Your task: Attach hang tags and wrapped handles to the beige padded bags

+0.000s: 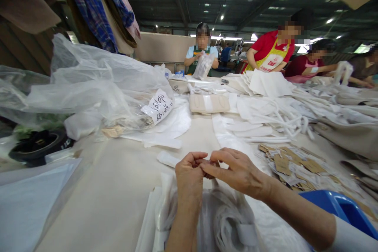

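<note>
My left hand (189, 175) and my right hand (238, 171) meet in the middle of the view, above the near side of the table. Both are closed, fingertips pinched together at one spot. What lies between them is too small and hidden to make out. Right below my wrists lies a bundle in white, cloudy wrapping (220, 216), with a coiled whitish strap (233, 226) in it. My forearms cover part of this bundle. A white padded strip (167, 159) lies just beyond my left hand.
A big clear plastic bag (97, 82) with a handwritten label (159, 105) fills the left. Brown paper tags (291, 161) and a blue plastic bin (330, 201) are at right. Beyond lie a beige wrapped bundle (209, 103) and white sheets (267, 82). Several co-workers stand across the table.
</note>
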